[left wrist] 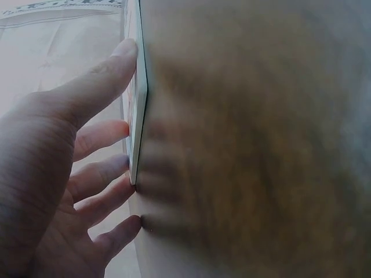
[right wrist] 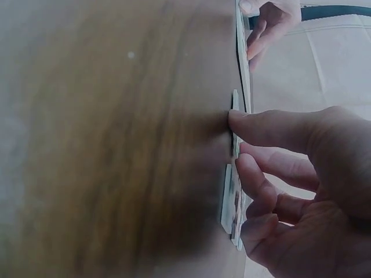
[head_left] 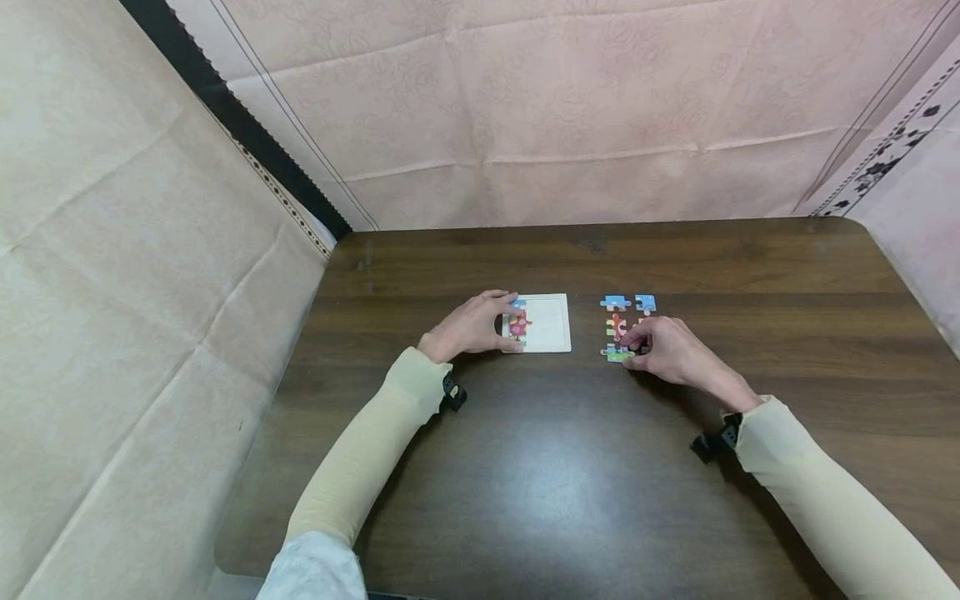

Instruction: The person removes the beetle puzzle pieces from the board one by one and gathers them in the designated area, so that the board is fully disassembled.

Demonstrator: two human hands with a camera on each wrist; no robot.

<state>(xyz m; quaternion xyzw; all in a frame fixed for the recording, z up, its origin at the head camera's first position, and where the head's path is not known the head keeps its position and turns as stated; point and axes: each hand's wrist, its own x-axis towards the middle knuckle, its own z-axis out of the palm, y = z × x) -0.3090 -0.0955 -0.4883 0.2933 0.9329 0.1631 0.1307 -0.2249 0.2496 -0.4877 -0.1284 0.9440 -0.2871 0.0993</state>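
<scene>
A white puzzle tray [head_left: 547, 323] lies on the table, with red, pink and blue puzzle pieces [head_left: 517, 323] along its left side. My left hand [head_left: 472, 323] rests at that side, thumb on the near edge and spread fingers at the left and far edges. In the left wrist view the thumb touches the tray [left wrist: 141, 98] near its corner. To the right lie loose pieces: a blue one [head_left: 616, 302], a blue corner one [head_left: 645, 303] and a red one [head_left: 617, 325]. My right hand [head_left: 675, 352] pinches a green puzzle piece [head_left: 617, 354] between thumb and fingertips. Its fingers partly cover other pieces.
The brown wooden table [head_left: 540, 467] extends well around the tray and pieces. Pale cloth [head_left: 585, 108] hangs behind the far edge, and more cloth [head_left: 150, 292] lines the left side. A black wrist camera [head_left: 717, 439] sits beneath the right wrist, close over the table.
</scene>
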